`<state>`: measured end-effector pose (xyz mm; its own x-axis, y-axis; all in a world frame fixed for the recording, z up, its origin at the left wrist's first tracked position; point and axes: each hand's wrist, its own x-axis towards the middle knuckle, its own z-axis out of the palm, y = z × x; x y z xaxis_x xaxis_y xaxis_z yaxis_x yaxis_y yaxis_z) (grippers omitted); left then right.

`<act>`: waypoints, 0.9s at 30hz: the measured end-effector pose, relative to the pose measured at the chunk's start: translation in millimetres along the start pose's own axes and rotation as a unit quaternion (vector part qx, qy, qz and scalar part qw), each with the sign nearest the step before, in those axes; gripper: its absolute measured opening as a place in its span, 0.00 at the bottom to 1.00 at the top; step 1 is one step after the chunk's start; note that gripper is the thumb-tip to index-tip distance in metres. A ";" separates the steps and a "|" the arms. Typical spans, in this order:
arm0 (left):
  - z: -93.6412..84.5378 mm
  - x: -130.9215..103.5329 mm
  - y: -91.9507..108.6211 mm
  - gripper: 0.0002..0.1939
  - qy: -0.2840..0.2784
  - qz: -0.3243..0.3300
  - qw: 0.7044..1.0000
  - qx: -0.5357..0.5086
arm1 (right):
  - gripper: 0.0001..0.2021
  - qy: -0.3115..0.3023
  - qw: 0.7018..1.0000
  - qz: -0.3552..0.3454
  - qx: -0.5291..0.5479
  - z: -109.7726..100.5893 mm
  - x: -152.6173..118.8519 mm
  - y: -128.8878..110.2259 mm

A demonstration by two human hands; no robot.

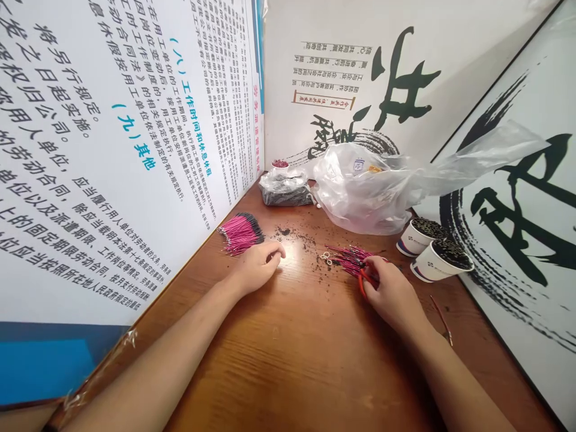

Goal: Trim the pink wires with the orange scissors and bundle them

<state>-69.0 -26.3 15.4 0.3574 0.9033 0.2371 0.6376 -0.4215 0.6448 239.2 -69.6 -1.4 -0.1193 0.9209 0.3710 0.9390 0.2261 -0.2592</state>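
My left hand [260, 264] is over the wooden table with its fingers curled and closed; whatever may be between the fingertips is too small to make out. Just behind it lies a neat stack of pink wires [240, 233] with black ends. My right hand [389, 288] grips red-handled scissors [362, 284], whose blades are mostly hidden. Under and beyond those fingers, a looser heap of pink wires [344, 257] lies on the table. Pale rubber bands [326, 258] sit at the heap's left side.
Two paper cups [438, 267] filled with small dark pieces stand at the right. A large clear plastic bag [360, 192] and a smaller bag of dark material [285, 191] are at the back. Black bits [306, 240] litter the table [270, 360]. Printed panels [135, 120] enclose it.
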 end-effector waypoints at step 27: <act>21.3 -12.7 40.3 0.11 -0.127 0.124 0.983 -0.054 | 0.14 -0.018 0.965 -0.052 0.257 16.5 -17.9 -56.5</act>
<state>-33.3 -56.4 22.9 0.6606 0.7187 0.2169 0.4377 -0.6035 0.6665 182.9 -93.6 -8.2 -0.2252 0.8929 0.3898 0.6379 0.4375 -0.6337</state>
